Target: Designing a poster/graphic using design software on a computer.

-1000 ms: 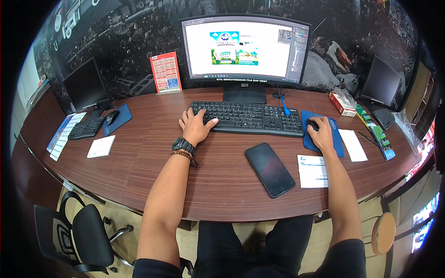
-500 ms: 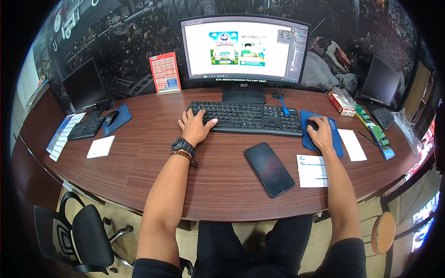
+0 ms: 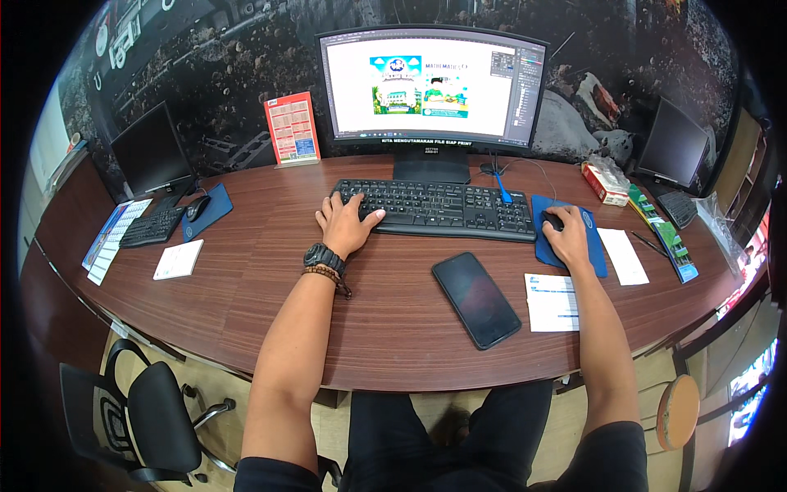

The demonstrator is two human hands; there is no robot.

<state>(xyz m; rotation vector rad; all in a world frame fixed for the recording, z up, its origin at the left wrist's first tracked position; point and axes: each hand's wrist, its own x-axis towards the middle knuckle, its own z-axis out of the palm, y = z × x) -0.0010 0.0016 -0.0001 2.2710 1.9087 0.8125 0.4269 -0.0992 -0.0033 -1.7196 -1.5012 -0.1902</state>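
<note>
My left hand (image 3: 345,226) rests with spread fingers on the left end of a black keyboard (image 3: 438,207). A dark watch and a beaded bracelet circle that wrist. My right hand (image 3: 567,236) is curled over a black computer mouse (image 3: 553,220) on a blue mouse pad (image 3: 590,246); the hand covers part of the mouse. Behind the keyboard stands a curved monitor (image 3: 344,90), lit with a design program showing two colourful poster-like pages. A dark-screened smartphone (image 3: 476,300) lies in front of the keyboard.
A printed paper (image 3: 551,303) lies partly under my right forearm. White paper (image 3: 623,256), a pen (image 3: 648,243) and a red-white box (image 3: 605,184) are to the right. A red desk calendar (image 3: 293,129) stands left of the monitor. An office chair (image 3: 160,418) is at lower left.
On the screen, the heading text on the right-hand page looks different and a little smaller. My hands stay in the same places.
</note>
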